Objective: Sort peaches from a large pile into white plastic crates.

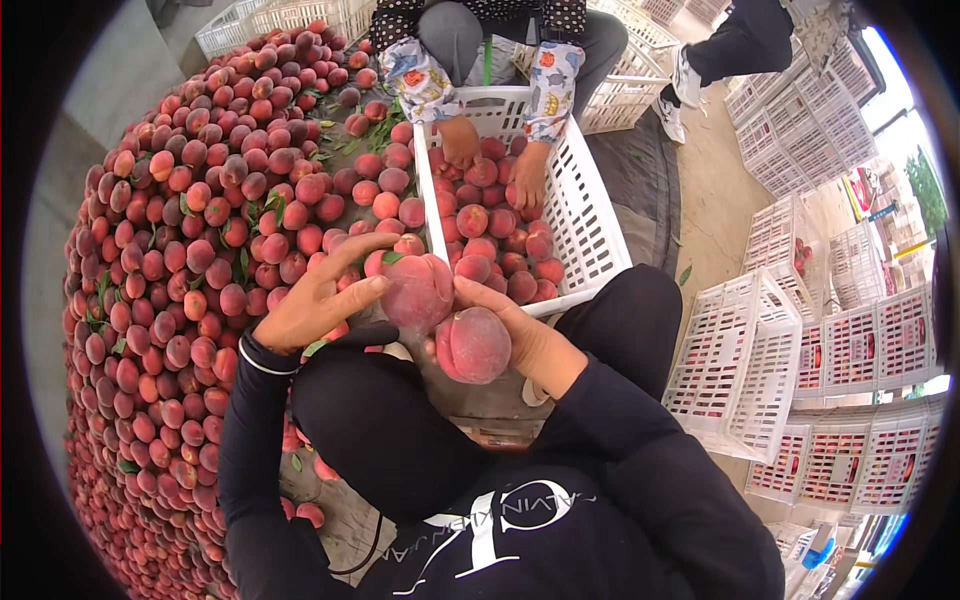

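Note:
My right hand (525, 330) comes in from the right, its fingers round a red peach (474, 345). A larger-looking peach (416, 292) touches that one on its upper left, against my right fingertips. Just left of it is my left hand (330, 289), with thumb and fingers spread; whether the thumb tip touches the peach I cannot tell. Beyond my hands stands a white slotted plastic crate (592, 225), partly filled with peaches (484, 247). A large heap of peaches (217, 225) with some green leaves lies on the left.
Across the crate sits a person in patterned sleeves (555, 82), both hands among the peaches. Another person's legs and white shoes (679, 90) show at the upper right. White crates (727, 360), some holding peaches, are stacked along the right. My black-clad knees flank the crate's near end.

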A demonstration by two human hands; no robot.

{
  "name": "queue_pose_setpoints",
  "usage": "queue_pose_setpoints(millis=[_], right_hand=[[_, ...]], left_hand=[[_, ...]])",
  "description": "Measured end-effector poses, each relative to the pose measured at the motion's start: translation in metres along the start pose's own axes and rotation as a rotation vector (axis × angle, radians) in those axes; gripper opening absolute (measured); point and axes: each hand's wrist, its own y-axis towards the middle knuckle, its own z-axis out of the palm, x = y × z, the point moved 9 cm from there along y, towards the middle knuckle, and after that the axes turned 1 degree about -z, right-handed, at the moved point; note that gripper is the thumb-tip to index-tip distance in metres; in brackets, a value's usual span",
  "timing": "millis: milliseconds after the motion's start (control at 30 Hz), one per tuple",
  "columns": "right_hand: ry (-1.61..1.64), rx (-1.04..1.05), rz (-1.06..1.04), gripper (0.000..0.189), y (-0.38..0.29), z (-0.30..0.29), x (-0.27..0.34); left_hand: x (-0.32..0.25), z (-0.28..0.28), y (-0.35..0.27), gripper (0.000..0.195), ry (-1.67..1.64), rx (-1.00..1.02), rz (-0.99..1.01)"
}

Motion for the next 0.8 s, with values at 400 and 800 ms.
queue_pose_setpoints(millis=[400, 800], right_hand=[[-0.54, -0.476, 0.014, 0.058, -0.125, -0.115, 0.206], [-1.147, -0.42, 0.653, 0.085, -0.073, -0.273, 0.222]], left_hand=[[-0.127, 0.123, -0.005, 0.054, 0.625, 0.269, 0.292], [-0.034, 0.148, 0.024, 0.043, 1.085, 0.336, 0.001]])
